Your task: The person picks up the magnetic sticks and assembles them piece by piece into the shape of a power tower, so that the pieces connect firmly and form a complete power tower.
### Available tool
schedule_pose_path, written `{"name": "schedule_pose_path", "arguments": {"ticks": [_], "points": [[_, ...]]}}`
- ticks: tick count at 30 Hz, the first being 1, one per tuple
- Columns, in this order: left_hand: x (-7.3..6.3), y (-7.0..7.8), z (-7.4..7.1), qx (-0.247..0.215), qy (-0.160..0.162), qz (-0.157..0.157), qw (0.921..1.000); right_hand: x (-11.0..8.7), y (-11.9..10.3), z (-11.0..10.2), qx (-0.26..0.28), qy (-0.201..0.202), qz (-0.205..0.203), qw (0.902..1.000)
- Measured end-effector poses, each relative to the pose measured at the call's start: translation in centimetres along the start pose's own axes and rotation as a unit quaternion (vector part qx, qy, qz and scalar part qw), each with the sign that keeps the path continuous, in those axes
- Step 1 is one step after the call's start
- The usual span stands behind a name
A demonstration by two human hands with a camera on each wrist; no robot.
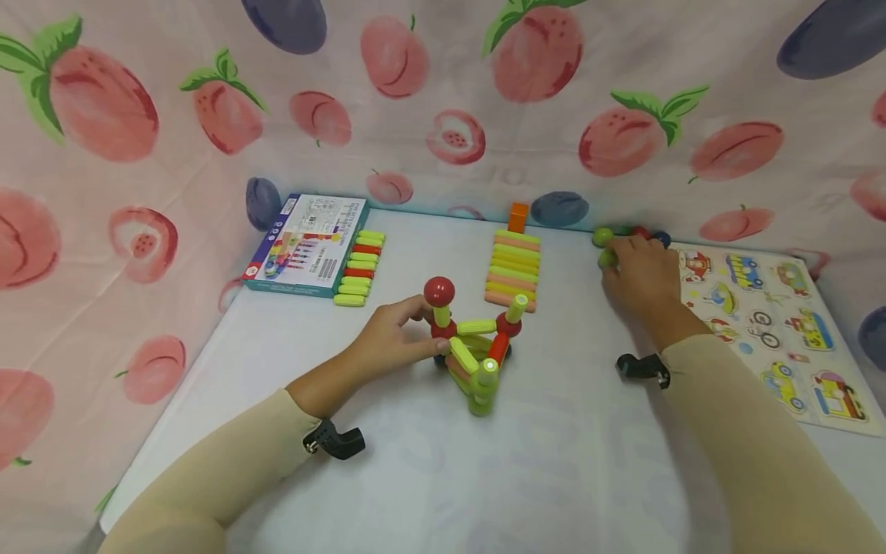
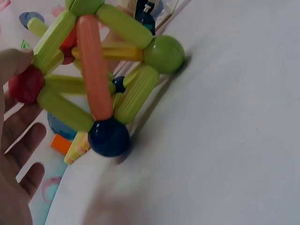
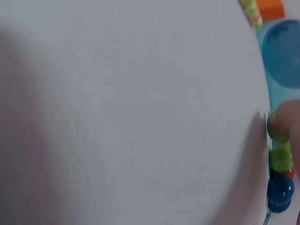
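Note:
A frame of magnetic rods and balls [image 1: 464, 355] stands on the table in the head view, built of green, orange, yellow and red rods. My left hand [image 1: 391, 338] holds its left side, thumb and finger pinching a red ball [image 2: 26, 85]. A second red ball [image 1: 439, 292] tops the upright rod above that. Farther right, my right hand [image 1: 640, 277] reaches to loose balls at the table's back edge. Its fingertips pinch a green ball [image 1: 607, 258], partly covered by a finger in the right wrist view. Another green ball [image 1: 603, 236] and a dark blue ball [image 3: 281, 187] lie beside it.
Yellow, green and orange rods [image 1: 512, 269] lie in a row behind the frame, below an orange block [image 1: 518, 218]. At left is a toy box [image 1: 308, 242] with green and red rods [image 1: 360, 269] alongside. A picture sheet [image 1: 782, 331] lies at right.

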State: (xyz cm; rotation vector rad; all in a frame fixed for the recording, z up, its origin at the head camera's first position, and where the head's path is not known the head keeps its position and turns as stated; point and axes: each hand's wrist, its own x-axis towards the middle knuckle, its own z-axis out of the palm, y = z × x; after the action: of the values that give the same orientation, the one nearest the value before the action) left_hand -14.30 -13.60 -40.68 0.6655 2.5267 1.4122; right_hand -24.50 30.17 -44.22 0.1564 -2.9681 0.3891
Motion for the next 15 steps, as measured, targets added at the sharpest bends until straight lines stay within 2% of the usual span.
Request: {"name": "schedule_pose_path", "arguments": {"ticks": [3,5,7,10,12,13,14,15], "points": [[-0.5,-0.4,-0.3,0.001,-0.015,0.034,0.9993,-0.9,-1.9,-0.9,0.112,0.038,0.01,0.993],[-0.7,-0.6,-0.4,-0.003,-0.02,0.049,0.9986,-2.0,-4.2,-2.1,0.208,0.065,-0.008,0.976],[-0.8,-0.6,-0.4,-0.008,-0.022,0.058,0.998,-3.4,-6.9,-3.6,0.305,0.072,-0.048,0.9485],[-0.9,-0.6,-0.4,-0.015,-0.025,0.065,0.9974,-5.7,-10.7,-5.6,0.425,0.062,-0.133,0.8933],[-0.8,-0.7,-0.4,-0.019,-0.027,0.068,0.9972,-6.8,-12.6,-6.5,0.474,0.05,-0.187,0.8588],[-0.8,-0.7,-0.3,-0.02,-0.027,0.07,0.997,-7.2,-13.3,-6.8,0.481,0.048,-0.21,0.8498],[-0.8,-0.8,-0.3,-0.021,-0.028,0.07,0.9969,-7.6,-13.9,-7.0,0.48,0.045,-0.227,0.8464],[-0.8,-0.8,-0.3,-0.021,-0.029,0.071,0.9968,-7.9,-14.3,-7.1,0.473,0.044,-0.234,0.8482]]}}
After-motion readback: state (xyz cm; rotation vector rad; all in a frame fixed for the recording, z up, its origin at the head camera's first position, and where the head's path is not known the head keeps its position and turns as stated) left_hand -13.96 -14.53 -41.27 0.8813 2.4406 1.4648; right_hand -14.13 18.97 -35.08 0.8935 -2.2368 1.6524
